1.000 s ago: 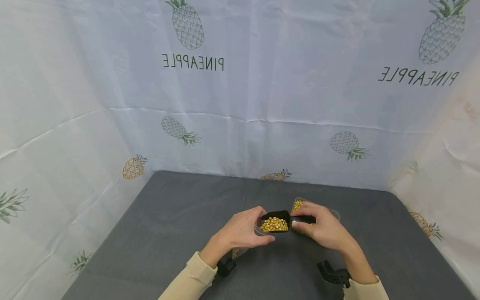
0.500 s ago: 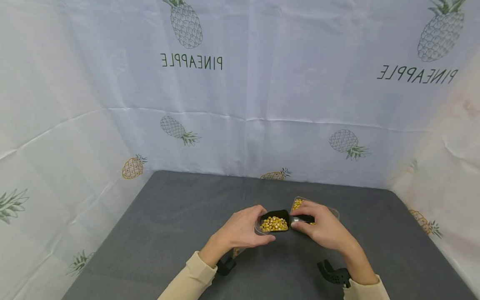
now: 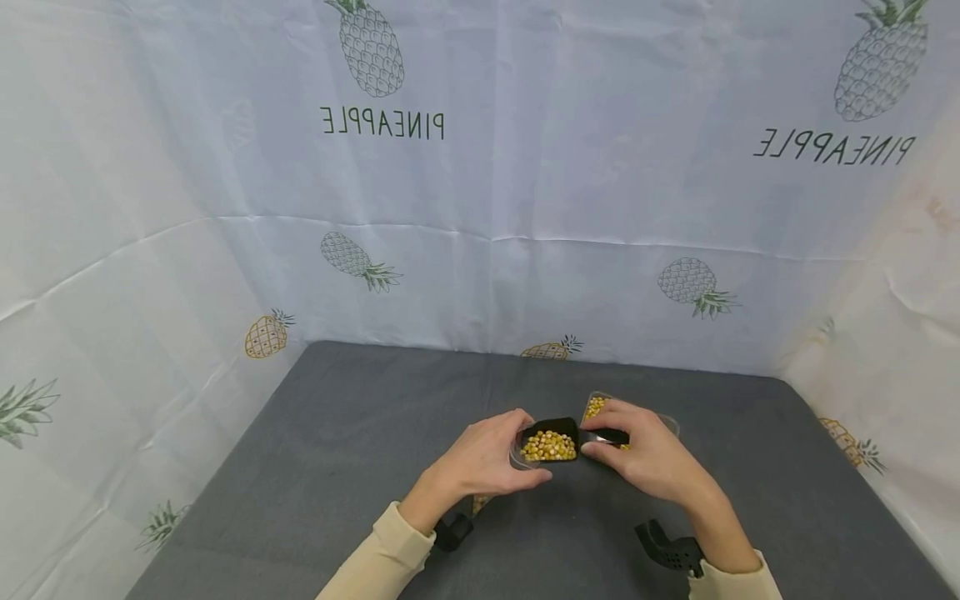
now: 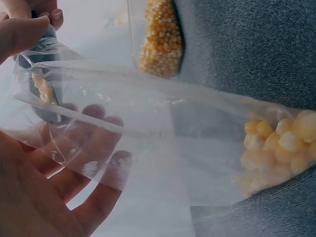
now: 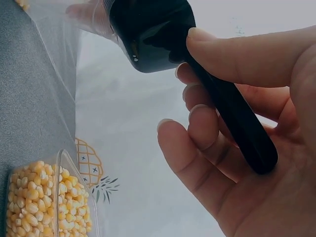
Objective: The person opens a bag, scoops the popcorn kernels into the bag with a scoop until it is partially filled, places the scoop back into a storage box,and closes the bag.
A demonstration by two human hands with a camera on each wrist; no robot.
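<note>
- Head view: I saw the black scoop (image 3: 561,425) between the 2 hands, above the grey table (image 3: 390,417), its bowl carrying corn kernels (image 3: 550,447). The right hand (image 3: 645,446) pinched its handle; the left hand (image 3: 491,454) curved in a wide C at its left end. I judged the scoop stiff and light, heavier at the bowl, its hard kernels apt to slide at a small tilt.
- Left wrist view: I found what the head view mostly hid: the clear bag (image 4: 153,106), held at the mouth by the left fingers, with more kernels in its bottom. I judged the film soft and slippery, best held there. The scoop's tip showed through it; how deep it sat, I couldn't tell.
- Right wrist view: I got the scoop's smooth outside, not its load, with the thumb near the neck, seemingly the best hold, and fingers curled beneath. The clear container (image 5: 58,192) of corn, half hidden beyond the right hand from above, showed plainly.
</note>
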